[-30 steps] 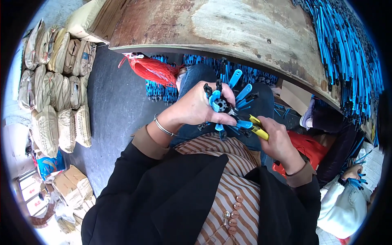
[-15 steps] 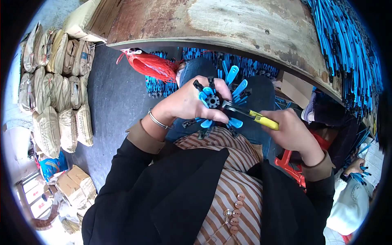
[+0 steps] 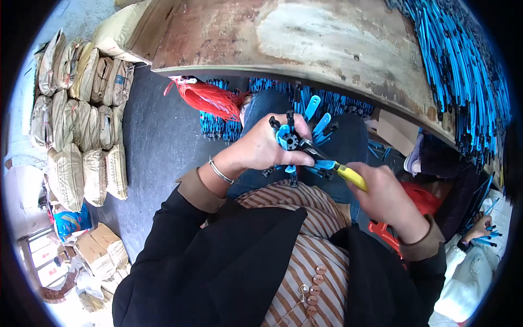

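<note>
My left hand [image 3: 266, 146] is wrapped around a bundle of blue-and-black plastic strips, which fan out around a round black notched hub [image 3: 290, 142]. Blue rounded ends [image 3: 312, 108] stick out past the fingers, and black clip-like tips show around the rim. In my right hand [image 3: 385, 195] are pliers [image 3: 352, 176] with yellow-and-black handles. Their metal jaws reach in beside the hub, close to my left thumb; what the jaws grip is hidden. The bundle is held over my lap.
A worn wooden bench [image 3: 327, 41] spans the far side, with a heap of long blue-and-black strips [image 3: 444, 71] at its right. Red strands [image 3: 210, 101] hang under its edge. Stacked sacks [image 3: 81, 122] stand left; another person's hand [image 3: 479, 228] holds similar pieces at lower right.
The pliers' handles have swung down and slightly left, with the jaws still beside the hub. My left hand and the bundle sit slightly lower and farther right in view.
</note>
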`<move>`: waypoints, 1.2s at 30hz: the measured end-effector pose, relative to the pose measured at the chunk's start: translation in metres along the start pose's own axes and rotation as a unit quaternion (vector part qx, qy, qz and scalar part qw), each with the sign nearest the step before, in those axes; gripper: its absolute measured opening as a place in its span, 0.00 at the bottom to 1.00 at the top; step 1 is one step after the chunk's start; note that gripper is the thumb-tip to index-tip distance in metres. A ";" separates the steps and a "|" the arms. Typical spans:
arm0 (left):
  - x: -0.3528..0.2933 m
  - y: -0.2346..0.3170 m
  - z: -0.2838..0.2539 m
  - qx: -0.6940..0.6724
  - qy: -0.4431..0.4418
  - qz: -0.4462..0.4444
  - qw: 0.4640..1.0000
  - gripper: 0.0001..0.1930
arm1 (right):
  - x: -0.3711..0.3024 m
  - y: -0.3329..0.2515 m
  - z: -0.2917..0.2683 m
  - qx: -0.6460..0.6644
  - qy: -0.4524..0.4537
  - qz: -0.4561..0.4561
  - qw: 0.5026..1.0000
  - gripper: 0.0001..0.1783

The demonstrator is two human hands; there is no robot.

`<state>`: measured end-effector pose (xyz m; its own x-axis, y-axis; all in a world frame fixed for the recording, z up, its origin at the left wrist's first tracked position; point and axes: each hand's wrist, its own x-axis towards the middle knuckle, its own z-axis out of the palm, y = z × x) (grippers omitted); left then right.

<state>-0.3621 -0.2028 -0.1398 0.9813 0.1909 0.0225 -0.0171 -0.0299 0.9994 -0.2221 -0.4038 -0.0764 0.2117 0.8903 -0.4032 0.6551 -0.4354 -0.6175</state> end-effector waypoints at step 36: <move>0.072 0.099 -0.245 0.808 0.060 0.075 0.582 0.22 | 0.098 0.042 -0.098 -0.272 0.510 -0.079 0.812 0.19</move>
<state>-0.3405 0.0483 -0.0327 0.9701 0.1317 0.2039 0.1963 -0.9196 -0.3402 -0.1034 -0.3218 -0.0756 0.4024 0.6970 0.5935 0.8974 -0.4284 -0.1054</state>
